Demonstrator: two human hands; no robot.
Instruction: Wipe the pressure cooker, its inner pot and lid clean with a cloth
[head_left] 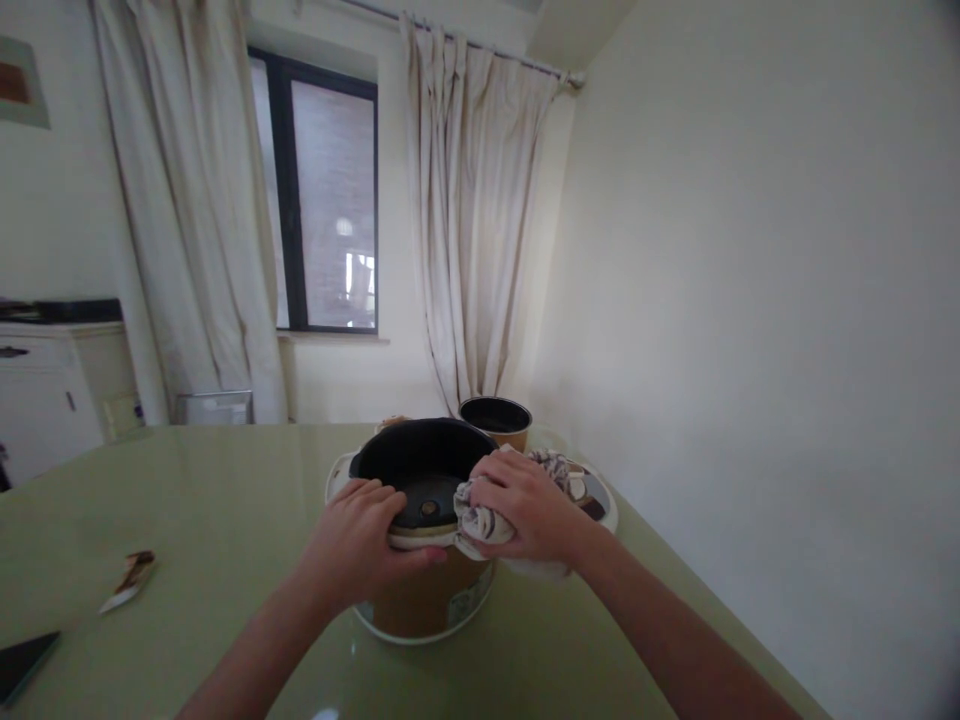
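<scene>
A rice cooker body stands upright on the table, with a brown outside, a pale rim and a dark inside that has a small round piece at its bottom. My left hand grips its near left rim, fingers over the edge and thumb along the outside. A crumpled patterned cloth is bunched in my right hand, pressed against the right side of the rim. Part of the cloth hangs down outside the cooker. My right hand hides some of the rim.
Behind the cooker stands a dark-lined inner pot. A white-rimmed round lid lies to the right, partly hidden. On the green table are a small brown-and-white scrap and a dark flat object. A wall borders the right side.
</scene>
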